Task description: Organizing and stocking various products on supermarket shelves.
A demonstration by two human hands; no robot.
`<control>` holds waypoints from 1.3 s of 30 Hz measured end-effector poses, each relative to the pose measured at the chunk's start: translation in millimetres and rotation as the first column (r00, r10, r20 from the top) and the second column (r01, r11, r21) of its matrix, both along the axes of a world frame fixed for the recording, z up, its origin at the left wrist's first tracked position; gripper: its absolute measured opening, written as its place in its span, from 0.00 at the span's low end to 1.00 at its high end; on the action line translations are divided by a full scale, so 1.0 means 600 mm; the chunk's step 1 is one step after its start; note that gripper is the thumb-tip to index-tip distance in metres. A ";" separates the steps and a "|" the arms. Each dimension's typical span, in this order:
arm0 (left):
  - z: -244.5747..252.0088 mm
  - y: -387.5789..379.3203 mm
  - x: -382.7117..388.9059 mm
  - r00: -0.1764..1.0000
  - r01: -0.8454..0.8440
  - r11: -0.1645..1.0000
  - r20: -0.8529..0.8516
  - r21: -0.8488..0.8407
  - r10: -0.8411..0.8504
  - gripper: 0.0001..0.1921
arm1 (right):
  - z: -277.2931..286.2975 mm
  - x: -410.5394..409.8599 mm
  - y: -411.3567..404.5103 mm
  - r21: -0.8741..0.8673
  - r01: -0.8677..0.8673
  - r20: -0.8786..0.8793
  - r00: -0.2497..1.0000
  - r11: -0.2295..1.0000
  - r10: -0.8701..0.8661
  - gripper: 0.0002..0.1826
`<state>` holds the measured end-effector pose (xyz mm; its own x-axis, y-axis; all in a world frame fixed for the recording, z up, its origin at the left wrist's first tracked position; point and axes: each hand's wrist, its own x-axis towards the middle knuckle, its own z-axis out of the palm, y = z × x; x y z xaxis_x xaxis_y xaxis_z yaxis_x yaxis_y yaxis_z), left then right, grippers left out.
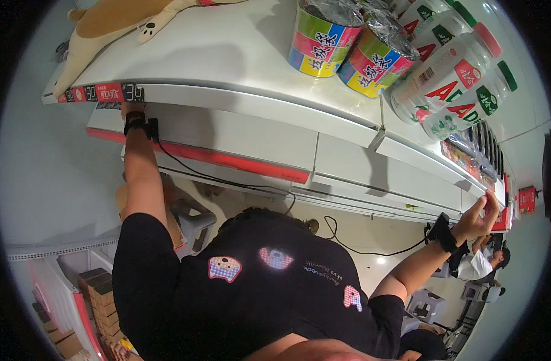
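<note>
A white shelf unit with several tiers runs across the view. My left hand is at the far left, at the front edge of the top shelf, just under a strip of price tags; its fingers are mostly hidden by that edge. My right hand is at the right, with thumb and fingertips at the shelf's front edge; whether they pinch anything is unclear. Both wrists wear black straps with a small device. On the top shelf stand colourful rolls in clear film and plastic bottles with pink and green caps.
A plush toy lies at the shelf's left end. Black cables hang from the wrist devices. Grey stools stand on the floor. Stacked cardboard boxes fill a shelf at lower left. Other people are at the right.
</note>
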<state>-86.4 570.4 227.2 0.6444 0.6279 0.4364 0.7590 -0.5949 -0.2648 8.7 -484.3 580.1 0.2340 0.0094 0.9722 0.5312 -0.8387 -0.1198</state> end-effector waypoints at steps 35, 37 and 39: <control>0.517 -1.425 0.054 -0.238 0.948 -0.315 0.765 0.048 -0.599 0.22 | -0.032 -0.062 -0.244 0.750 -0.462 -0.408 0.240 0.474 0.881 0.16; 0.533 -1.471 0.066 -0.306 0.925 -0.369 0.761 0.094 -0.572 0.23 | -0.011 -0.040 -0.312 0.718 -0.345 -0.358 0.561 0.604 0.746 0.13; 0.550 -1.511 0.082 -0.392 0.916 -0.338 0.660 0.216 -0.641 0.23 | 0.028 -0.008 -0.398 0.789 -0.373 -0.233 0.552 0.487 0.800 0.13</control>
